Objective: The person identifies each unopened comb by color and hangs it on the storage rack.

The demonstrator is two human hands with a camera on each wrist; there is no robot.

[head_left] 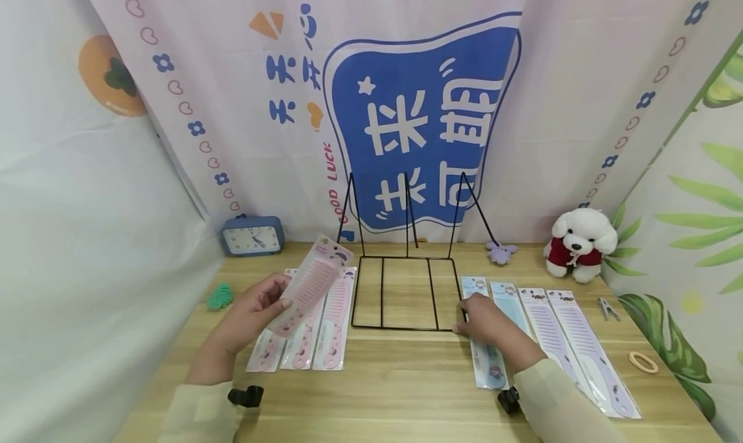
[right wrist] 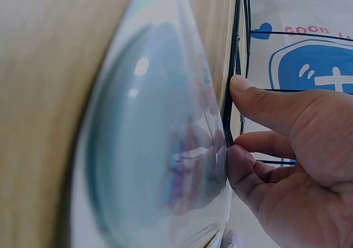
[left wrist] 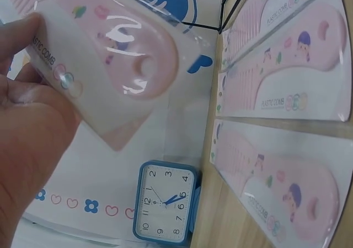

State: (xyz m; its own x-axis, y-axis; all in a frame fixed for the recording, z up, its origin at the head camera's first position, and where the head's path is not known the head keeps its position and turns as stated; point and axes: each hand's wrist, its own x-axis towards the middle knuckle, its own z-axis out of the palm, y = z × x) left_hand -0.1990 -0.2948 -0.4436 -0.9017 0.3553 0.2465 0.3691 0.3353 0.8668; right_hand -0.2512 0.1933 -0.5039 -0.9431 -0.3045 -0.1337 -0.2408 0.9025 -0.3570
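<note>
My left hand (head_left: 253, 315) pinches a pink plastic comb (head_left: 316, 282) in a clear-fronted packet, raised and tilted above the table. In the left wrist view the packet's lower end shows the comb handle (left wrist: 146, 66) with its round hole. My right hand (head_left: 486, 319) grips the front right corner of a black wire rack (head_left: 403, 329), which stands on the table with upright prongs at its back. In the right wrist view, thumb (right wrist: 265, 104) and fingers close about the wire. Beside that hand lies a packaged blue comb (head_left: 487, 365), partly hidden under it.
Several pink packaged combs (head_left: 332, 327) lie left of the rack. Another blue one (head_left: 511, 307) and purple combs (head_left: 592, 353) lie right. Around them are a blue clock (head_left: 252, 236), green item (head_left: 220, 296), plush dog (head_left: 580, 243), purple trinket (head_left: 500, 253), small clip (head_left: 609, 309) and wooden ring (head_left: 643, 363).
</note>
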